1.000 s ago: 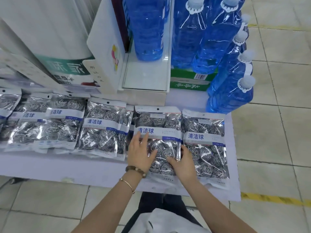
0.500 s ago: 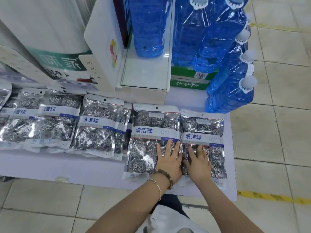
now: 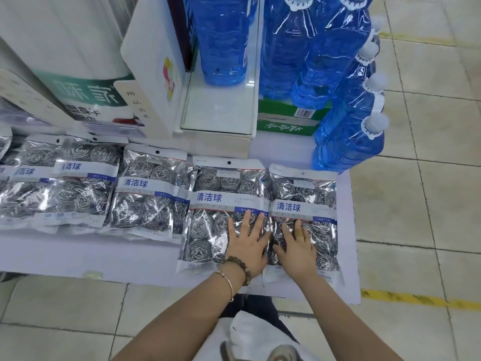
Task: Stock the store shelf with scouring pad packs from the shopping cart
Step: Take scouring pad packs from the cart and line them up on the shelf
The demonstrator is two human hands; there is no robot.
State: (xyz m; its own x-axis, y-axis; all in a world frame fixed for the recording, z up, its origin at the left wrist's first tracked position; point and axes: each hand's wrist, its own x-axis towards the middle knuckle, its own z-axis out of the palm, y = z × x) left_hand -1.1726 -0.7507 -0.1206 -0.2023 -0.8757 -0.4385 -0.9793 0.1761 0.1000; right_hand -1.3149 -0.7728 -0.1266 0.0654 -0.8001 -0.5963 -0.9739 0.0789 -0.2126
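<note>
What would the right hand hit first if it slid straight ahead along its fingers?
The right hand lies flat on the rightmost scouring pad pack, so it would cross that pack's label first. Beyond it comes probably the green carton; depth is unclear.

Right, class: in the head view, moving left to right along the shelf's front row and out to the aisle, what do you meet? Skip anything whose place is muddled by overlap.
far-left packs → middle pack → left hand → right hand → tiled floor
</note>
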